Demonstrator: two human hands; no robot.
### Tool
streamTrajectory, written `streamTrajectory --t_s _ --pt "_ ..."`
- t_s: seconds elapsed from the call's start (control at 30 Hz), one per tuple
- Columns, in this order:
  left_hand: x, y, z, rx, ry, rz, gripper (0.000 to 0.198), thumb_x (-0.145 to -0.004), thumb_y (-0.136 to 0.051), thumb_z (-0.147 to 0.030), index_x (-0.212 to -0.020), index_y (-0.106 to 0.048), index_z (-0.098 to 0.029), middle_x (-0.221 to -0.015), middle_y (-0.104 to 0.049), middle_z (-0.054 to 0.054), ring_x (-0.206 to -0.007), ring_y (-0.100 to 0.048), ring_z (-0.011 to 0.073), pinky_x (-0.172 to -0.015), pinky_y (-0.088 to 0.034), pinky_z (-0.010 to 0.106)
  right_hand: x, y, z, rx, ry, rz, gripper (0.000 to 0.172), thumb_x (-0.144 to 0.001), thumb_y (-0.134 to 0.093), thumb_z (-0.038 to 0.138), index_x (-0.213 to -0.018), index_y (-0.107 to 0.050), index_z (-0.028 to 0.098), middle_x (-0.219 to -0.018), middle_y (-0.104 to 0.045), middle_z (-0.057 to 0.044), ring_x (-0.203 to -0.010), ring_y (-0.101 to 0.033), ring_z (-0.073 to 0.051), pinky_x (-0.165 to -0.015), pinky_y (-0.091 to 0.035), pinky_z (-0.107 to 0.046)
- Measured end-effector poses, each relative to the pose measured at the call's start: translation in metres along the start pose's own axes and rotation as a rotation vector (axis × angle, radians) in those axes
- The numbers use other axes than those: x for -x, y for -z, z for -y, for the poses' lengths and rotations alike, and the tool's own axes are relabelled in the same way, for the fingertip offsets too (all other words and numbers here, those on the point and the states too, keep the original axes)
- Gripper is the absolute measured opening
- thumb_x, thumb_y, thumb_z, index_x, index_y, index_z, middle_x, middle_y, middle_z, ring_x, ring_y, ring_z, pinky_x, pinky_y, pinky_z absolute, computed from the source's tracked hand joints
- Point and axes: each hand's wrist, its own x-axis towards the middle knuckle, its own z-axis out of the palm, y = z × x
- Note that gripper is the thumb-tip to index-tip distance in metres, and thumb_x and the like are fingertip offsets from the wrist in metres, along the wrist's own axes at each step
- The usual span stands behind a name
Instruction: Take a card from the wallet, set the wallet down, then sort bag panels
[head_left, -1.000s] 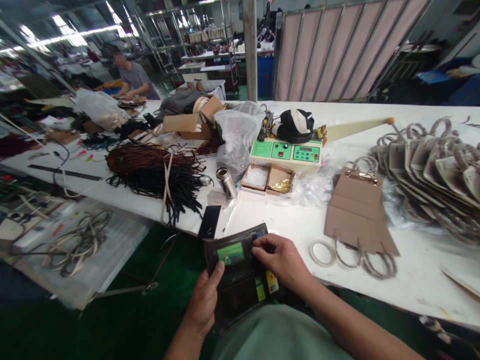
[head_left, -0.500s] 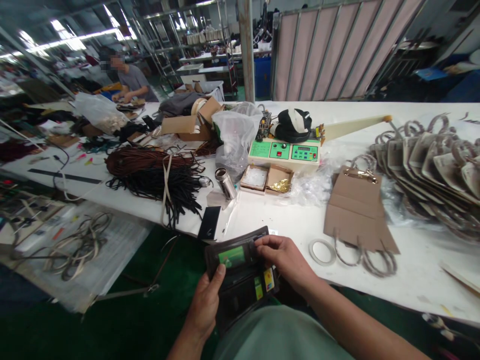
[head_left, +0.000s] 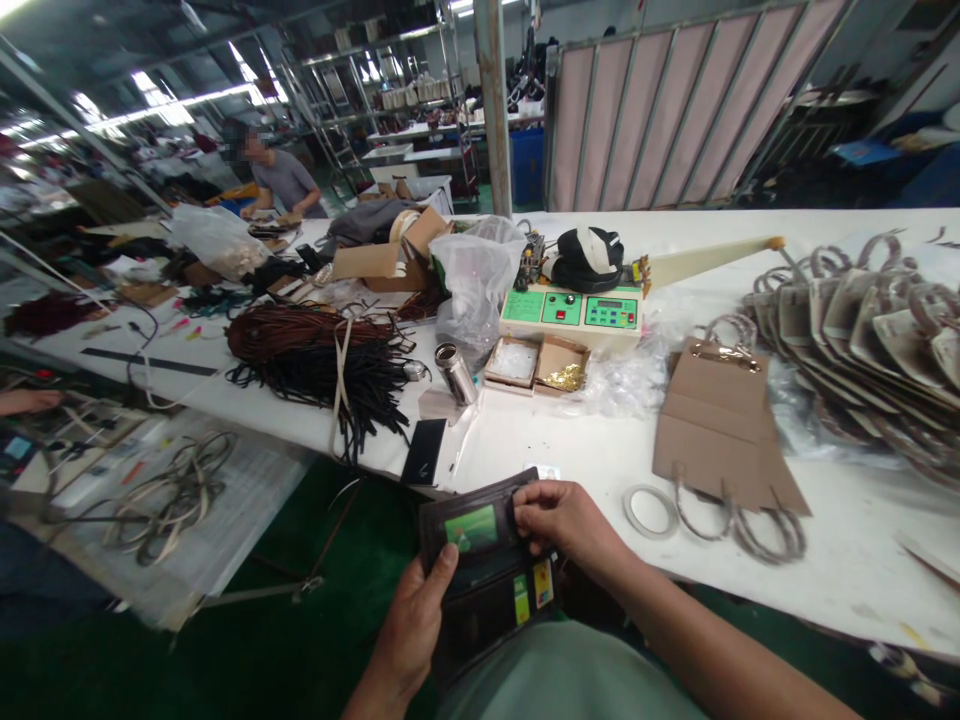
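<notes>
I hold a dark brown wallet (head_left: pixel 480 580) open over my lap, at the near edge of the white table (head_left: pixel 570 450). My left hand (head_left: pixel 416 625) grips its lower left side, thumb resting on the inside. My right hand (head_left: pixel 562 520) is closed on the wallet's upper right part, fingertips pinched at a card slot beside a green card (head_left: pixel 471 527). Two more cards (head_left: pixel 531 590) stick out of the lower pockets. What the fingertips pinch is hidden.
On the table lie a tape ring (head_left: pixel 648 510), a brown paper bag (head_left: pixel 716 425), stacked bags with handles (head_left: pixel 862 340), a green control box (head_left: pixel 574 312), a metal cup (head_left: pixel 454 372), a black phone (head_left: pixel 424 452) and cord bundles (head_left: pixel 315 355). A person (head_left: pixel 281 180) works at the far left.
The view has shifted slightly; my hands and wallet sit a little further right and up. My right fingers stay at the card slot, curled a bit tighter.
</notes>
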Motion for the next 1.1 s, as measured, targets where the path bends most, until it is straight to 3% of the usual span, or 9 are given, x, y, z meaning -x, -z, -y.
streamTrajectory --t_s 0.23,0.53,0.77,0.93,1.1 --pt "-0.001 0.005 0.002 -0.047 -0.014 -0.004 0.054 -0.085 -0.073 -0.044 -0.132 -0.065 -0.017 -0.122 -0.074 0.011 -0.122 -0.063 0.0341 -0.107 -0.051 0.048 0.000 -0.001 -0.004 0.072 0.069 -0.006 0.020 -0.077 -0.070 0.033 -0.080 -0.072 0.014 -0.060 -0.063 0.001 -0.052 -0.057 -0.011 -0.051 -0.043 -0.021" --pt "0.005 0.002 -0.006 -0.116 -0.034 -0.044 0.051 -0.083 -0.074 -0.047 -0.124 -0.070 -0.018 -0.121 -0.074 0.010 -0.122 -0.064 0.0343 -0.107 -0.050 0.047 -0.002 -0.005 0.000 0.136 0.064 0.053 0.017 -0.077 -0.066 0.032 -0.071 -0.067 0.016 -0.057 -0.058 0.003 -0.053 -0.050 -0.011 -0.052 -0.038 -0.022" --pt "0.021 0.009 -0.002 -0.131 -0.115 -0.158 0.052 -0.076 -0.075 -0.059 -0.113 -0.077 -0.022 -0.118 -0.075 0.013 -0.123 -0.063 0.0386 -0.112 -0.044 0.050 0.003 -0.024 -0.011 0.206 -0.014 0.022 0.032 -0.074 -0.066 0.050 -0.068 -0.054 0.021 -0.053 -0.042 0.006 -0.044 -0.042 -0.012 -0.043 -0.032 -0.024" --pt "0.027 0.011 -0.003 -0.181 -0.125 -0.214 0.061 -0.072 -0.075 -0.065 -0.113 -0.077 -0.019 -0.119 -0.075 0.015 -0.128 -0.058 0.0406 -0.115 -0.039 0.051 0.001 -0.018 -0.014 0.208 -0.090 0.057 0.041 -0.073 -0.068 0.061 -0.074 -0.058 0.021 -0.053 -0.046 0.005 -0.045 -0.050 -0.014 -0.046 -0.035 -0.025" --pt "0.018 0.003 -0.003 0.009 -0.134 -0.188 0.058 -0.070 -0.080 -0.059 -0.108 -0.077 -0.015 -0.116 -0.075 0.018 -0.126 -0.059 0.0413 -0.116 -0.037 0.057 -0.003 -0.019 0.006 0.279 -0.014 0.033 0.034 -0.073 -0.067 0.051 -0.068 -0.053 0.020 -0.051 -0.048 0.006 -0.043 -0.055 -0.014 -0.045 -0.031 -0.023"
